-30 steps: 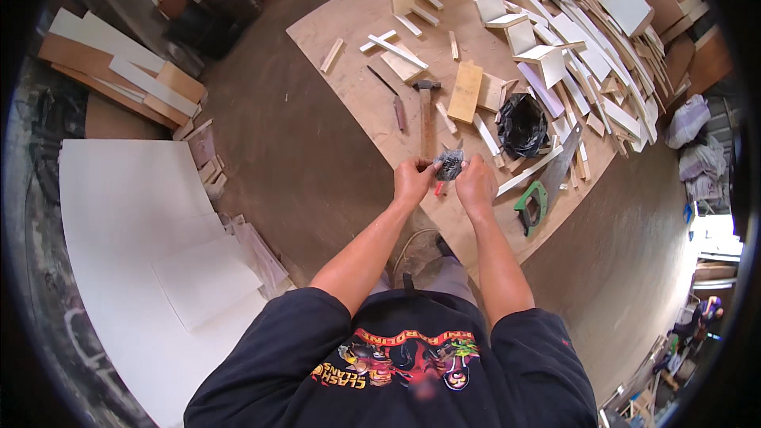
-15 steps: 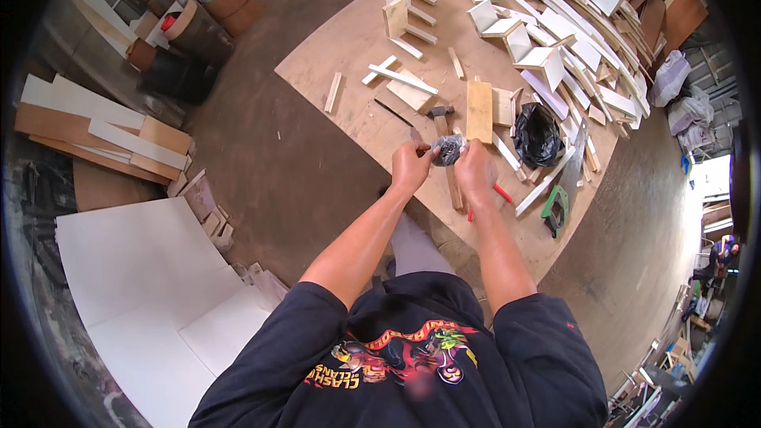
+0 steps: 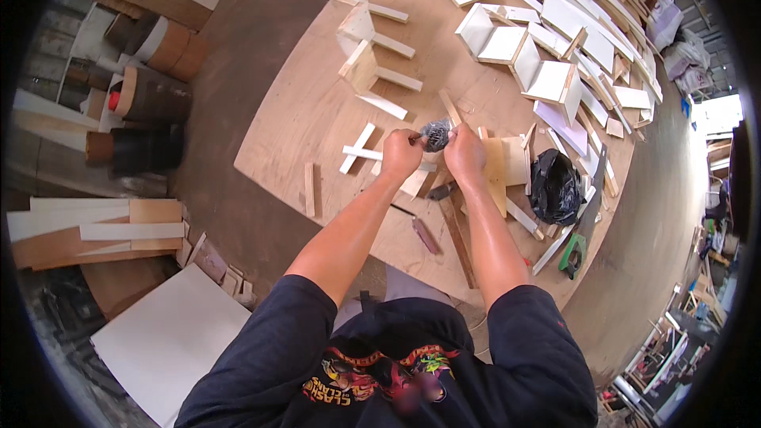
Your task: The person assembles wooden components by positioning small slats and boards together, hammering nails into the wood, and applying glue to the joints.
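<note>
Pinching a small plastic bag (image 3: 436, 135) of dark bits, above frame centre: your left hand (image 3: 403, 152) and right hand (image 3: 465, 154) clamp opposite sides, probably so it sits steady between them. Hammer (image 3: 457, 239) lies right of centre, likely parked to free both.

L grip (image 3: 403, 152) & R grip (image 3: 465, 152) pinched, arms (image 3: 346, 231) ext'd fwd.

Tabletop (image 3: 277, 123): open strip along left edge, from left corner upward. Obstacles: upright L-shaped brackets (image 3: 361, 66) bordering that strip; crossed white battens (image 3: 360, 150) just left of left hand (image 3: 403, 152); hammer (image 3: 457, 236) near front edge; black bin bag (image 3: 553, 190) and handsaw (image 3: 590, 206) toward right edge.
</note>
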`<state>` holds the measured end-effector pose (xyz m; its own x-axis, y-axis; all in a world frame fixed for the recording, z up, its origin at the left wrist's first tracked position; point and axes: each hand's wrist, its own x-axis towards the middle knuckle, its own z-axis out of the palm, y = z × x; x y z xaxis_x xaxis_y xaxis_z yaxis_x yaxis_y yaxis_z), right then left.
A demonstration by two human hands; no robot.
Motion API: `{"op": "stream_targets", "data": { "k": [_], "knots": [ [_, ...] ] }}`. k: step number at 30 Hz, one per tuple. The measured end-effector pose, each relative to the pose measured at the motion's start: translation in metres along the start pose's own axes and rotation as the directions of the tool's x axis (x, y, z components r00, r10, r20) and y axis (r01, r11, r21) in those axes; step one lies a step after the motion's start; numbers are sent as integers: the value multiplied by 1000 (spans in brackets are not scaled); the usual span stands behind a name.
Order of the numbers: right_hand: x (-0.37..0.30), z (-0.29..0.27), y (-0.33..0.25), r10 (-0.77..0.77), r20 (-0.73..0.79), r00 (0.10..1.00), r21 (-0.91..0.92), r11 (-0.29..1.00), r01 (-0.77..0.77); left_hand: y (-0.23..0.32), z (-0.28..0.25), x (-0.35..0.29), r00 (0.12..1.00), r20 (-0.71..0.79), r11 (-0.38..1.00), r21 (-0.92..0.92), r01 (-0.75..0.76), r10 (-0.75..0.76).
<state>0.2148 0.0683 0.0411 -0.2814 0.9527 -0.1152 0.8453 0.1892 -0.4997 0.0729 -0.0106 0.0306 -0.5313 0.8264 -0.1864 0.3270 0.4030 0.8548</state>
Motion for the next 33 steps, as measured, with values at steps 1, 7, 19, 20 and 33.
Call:
{"op": "stream_targets", "data": {
  "k": [1, 7, 19, 20, 33],
  "knots": [
    [12, 7, 0, -10, 12, 1000, -11, 1000, 10, -2, 2, 14, 1000, 19, 1000, 0, 4, -4],
    [49, 38, 10, 67, -16, 998, 8, 998, -67, -10, 22, 52, 995, 23, 994, 43, 96, -97],
    [45, 44, 2, -186, -116, 976, -203, 966, 160, -6, 33, 53, 998, -58, 997, 74, 12, -7],
    [48, 45, 5, -174, -110, 979, -253, 957, 142, -7, 36, 56, 998, -58, 997, 71, -7, 11],
    [47, 46, 7, 78, -195, 978, 286, 958, -19, -13, -6, 54, 996, 52, 994, 86, -72, 68]
  ]
}}
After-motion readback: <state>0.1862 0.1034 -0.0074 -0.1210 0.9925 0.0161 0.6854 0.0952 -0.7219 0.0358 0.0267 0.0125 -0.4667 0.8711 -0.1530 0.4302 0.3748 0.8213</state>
